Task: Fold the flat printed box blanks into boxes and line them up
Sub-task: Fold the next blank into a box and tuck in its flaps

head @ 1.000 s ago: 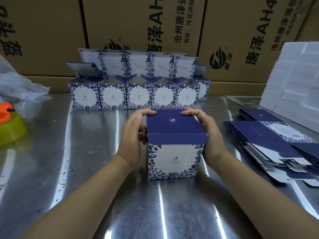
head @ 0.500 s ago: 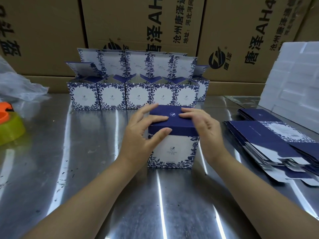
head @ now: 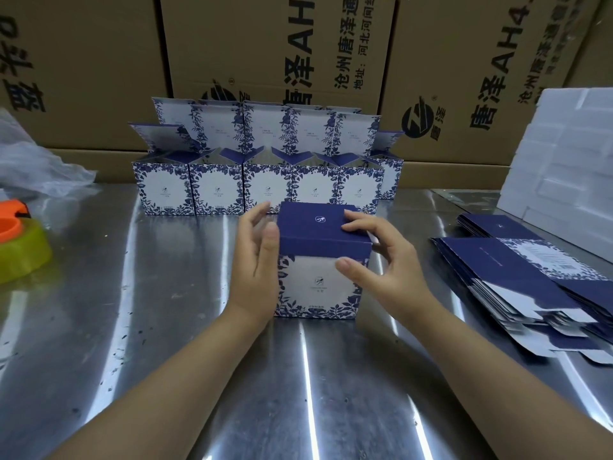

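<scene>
The step in hand looks like the closing of one end of a box (head: 320,287), which stands upright on the steel table (head: 166,327) directly in front of the person, just short of the row of open-topped boxes (head: 215,190) lined up against the cartons behind. A dark-blue panel (head: 318,220) lies folded flat across its top, and the blue flap (head: 323,249) at the panel's front edge hangs down outside the white floral front face, so by my reading it is not yet tucked in. The right hand (head: 381,260) grips the box at its upper right corner: curled fingers (head: 353,224) rest on the top panel and the thumb (head: 345,264) presses the front face just under the flap, a pinch across the fold. The left hand (head: 255,263) is loose and unclenched, palm turned to the box's left wall, fingers nearly straight and reaching past the far edge; whether the palm touches the card I cannot tell. Both forearms come in low over the table and converge on the box. The next move probably calls for lifting that front edge a little and guiding the flap inside the front wall while the left hand steadies the side, then setting the box beside the row; the stack of flat blanks (head: 517,270) waits to the right
</scene>
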